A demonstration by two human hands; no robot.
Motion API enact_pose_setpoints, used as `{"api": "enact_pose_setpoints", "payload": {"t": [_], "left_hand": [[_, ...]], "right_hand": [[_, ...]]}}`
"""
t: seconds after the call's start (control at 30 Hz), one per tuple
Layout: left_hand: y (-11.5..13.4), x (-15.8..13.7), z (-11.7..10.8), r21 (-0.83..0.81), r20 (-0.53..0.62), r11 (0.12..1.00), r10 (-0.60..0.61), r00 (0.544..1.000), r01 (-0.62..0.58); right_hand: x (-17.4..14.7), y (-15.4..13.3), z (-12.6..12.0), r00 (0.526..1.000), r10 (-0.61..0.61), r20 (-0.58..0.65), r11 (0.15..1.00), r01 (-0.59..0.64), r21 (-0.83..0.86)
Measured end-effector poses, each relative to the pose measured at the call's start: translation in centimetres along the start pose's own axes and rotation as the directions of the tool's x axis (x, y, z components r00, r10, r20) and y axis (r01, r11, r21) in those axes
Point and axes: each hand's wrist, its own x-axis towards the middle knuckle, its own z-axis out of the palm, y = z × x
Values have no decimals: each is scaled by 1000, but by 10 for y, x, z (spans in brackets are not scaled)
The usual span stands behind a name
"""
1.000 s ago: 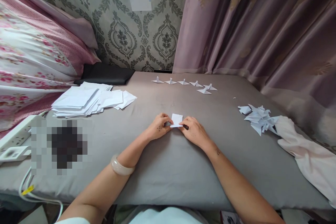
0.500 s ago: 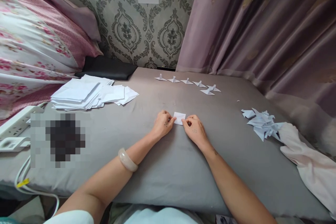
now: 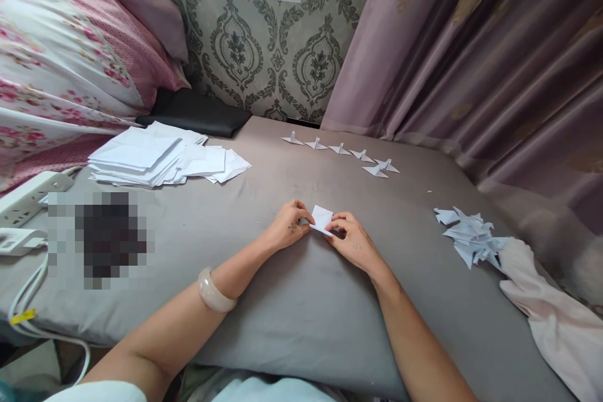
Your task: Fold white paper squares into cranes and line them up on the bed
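Observation:
Between my two hands is a small square of white paper (image 3: 323, 216), its near edge raised in a narrow fold. My left hand (image 3: 292, 224) pinches the paper's left side with thumb and fingers. At the right side, my right hand (image 3: 353, 239) grips the same near edge between thumb and forefinger. Farther back stand several folded paper cranes (image 3: 340, 149) in a curved row. A heap of other folded paper pieces (image 3: 472, 235) lies to the right of my hands.
Stacked white paper sheets (image 3: 132, 149) lie at the left back beside a black flat case (image 3: 198, 112). A power strip (image 3: 32, 201) with white cables (image 3: 38, 326) is at the left edge. A pale cloth (image 3: 556, 308) lies at the right on the grey-covered surface (image 3: 264, 320).
The paper's near edge has lifted into a fold, and the square is turned slightly. Both hands have shifted a little. The camera view has tilted a bit.

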Motion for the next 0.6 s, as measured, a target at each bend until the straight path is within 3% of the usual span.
{"api": "enact_pose_setpoints", "payload": {"t": [0.13,0.3,0.6], "left_hand": [[0,0,0,15,-4,1000,-2,1000,2],[-1,6,10,51,-89,998,-30,996,35],[9,10,18,101,-182,974,-181,966,202]], "right_hand": [[-5,-10,-1,1000,-6,-13,994,4,-109],[3,-6,10,991,41,-128,993,-55,-104],[16,-6,18,963,137,-231,979,-168,-120]]}}
